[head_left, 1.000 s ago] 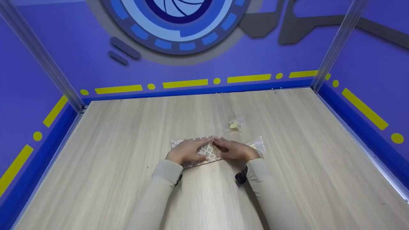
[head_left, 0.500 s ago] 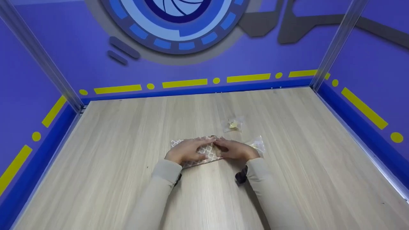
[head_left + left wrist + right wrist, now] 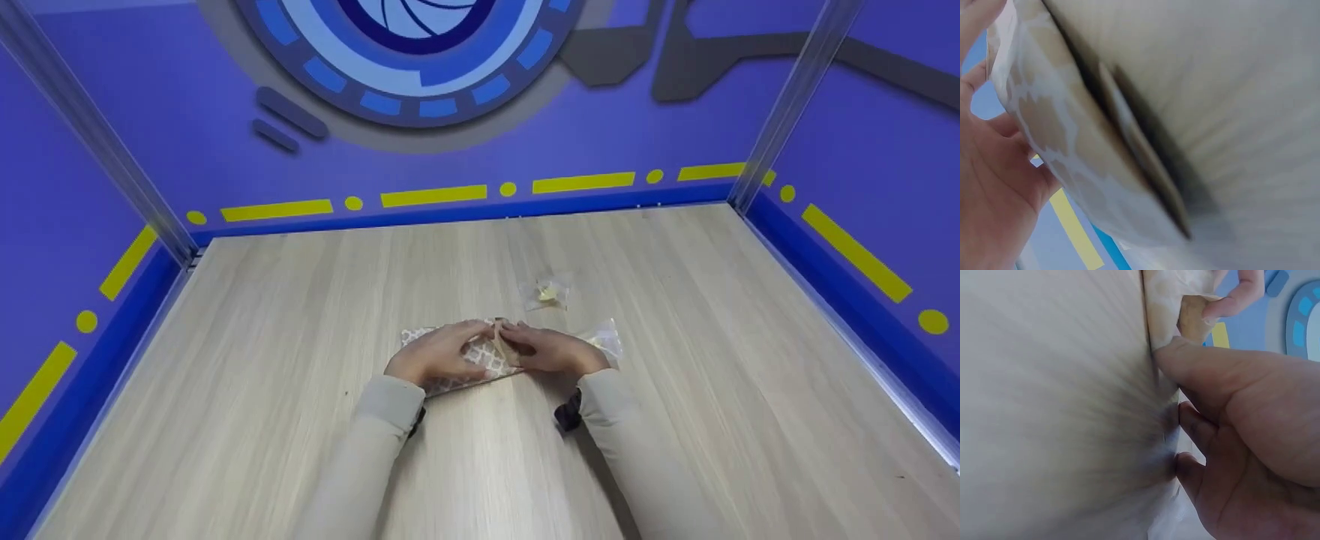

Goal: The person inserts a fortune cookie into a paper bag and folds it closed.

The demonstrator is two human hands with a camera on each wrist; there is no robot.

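Beige bag (image 3: 489,361), left hand (image 3: 439,353) curled round it, right hand (image 3: 556,352) likewise, part-hiding near packet (image 3: 609,340), far packet (image 3: 547,292)

Long, lightly creased pale beige sleeves (image 3: 358,461), plain cuffs (image 3: 392,399), small black pieces (image 3: 568,412) beneath both

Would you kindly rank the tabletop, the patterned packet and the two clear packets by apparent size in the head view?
1. Tabletop
2. Patterned packet
3. Far clear packet and near clear packet: order unsure, since the right hand partly hides the near one.
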